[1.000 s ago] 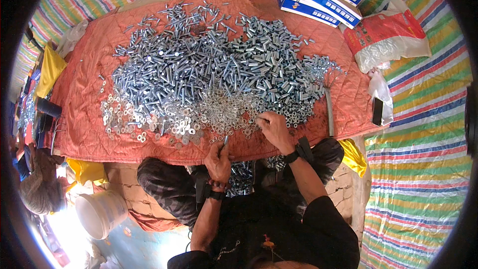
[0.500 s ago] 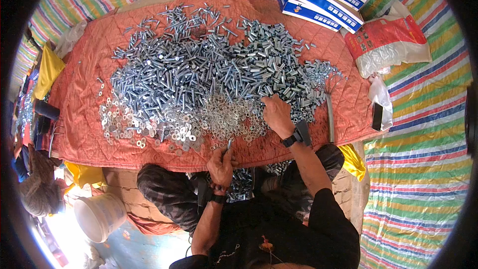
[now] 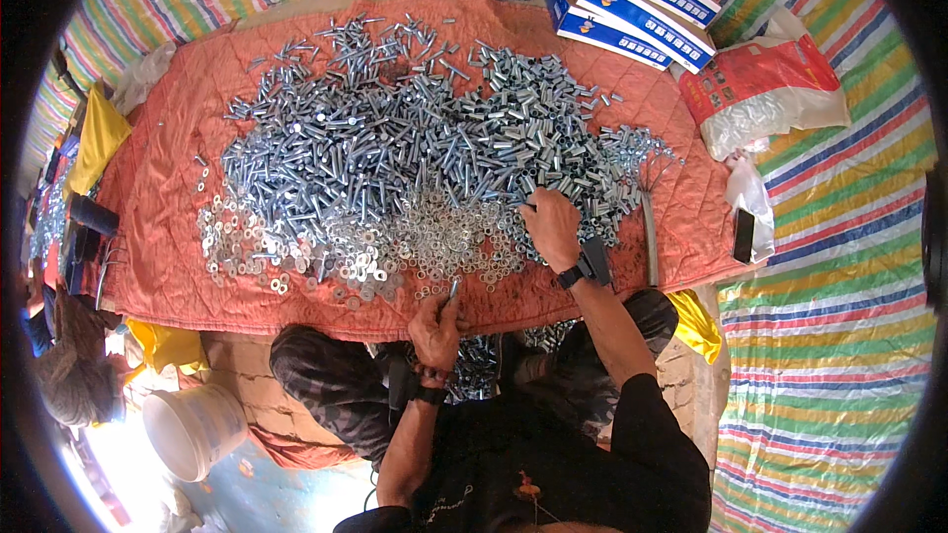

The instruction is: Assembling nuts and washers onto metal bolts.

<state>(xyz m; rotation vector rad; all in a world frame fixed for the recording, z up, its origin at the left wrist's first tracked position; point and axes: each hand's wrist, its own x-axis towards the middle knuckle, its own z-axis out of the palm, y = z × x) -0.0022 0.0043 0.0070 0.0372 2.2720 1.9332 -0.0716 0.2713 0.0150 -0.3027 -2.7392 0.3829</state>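
Observation:
A slim silvery bolt [image 3: 454,289] sticks up from the closed fingers of my left hand [image 3: 434,334], just off the table's near edge. My right hand [image 3: 553,227] reaches over the heap, its thumb and fingers pinched together where the washers meet the short metal sleeves. Whatever lies between those fingertips is too small to make out. Long bolts [image 3: 336,138] are piled to the left and middle, and the short sleeves [image 3: 553,128] to the right. Ring-like washers [image 3: 434,227] spread along the near side, with larger flat washers [image 3: 365,262] to their left.
A red quilted cloth [image 3: 168,237] covers the table. Blue-and-white boxes [image 3: 642,15] stand at the far right, beside a red-and-white plastic sack [image 3: 765,89]. Small fasteners [image 3: 642,153] and a grey bar [image 3: 650,237] lie at the right. A white bucket [image 3: 197,429] stands at lower left.
Both hands keep almost the same places and grips. The whole view has shifted very slightly.

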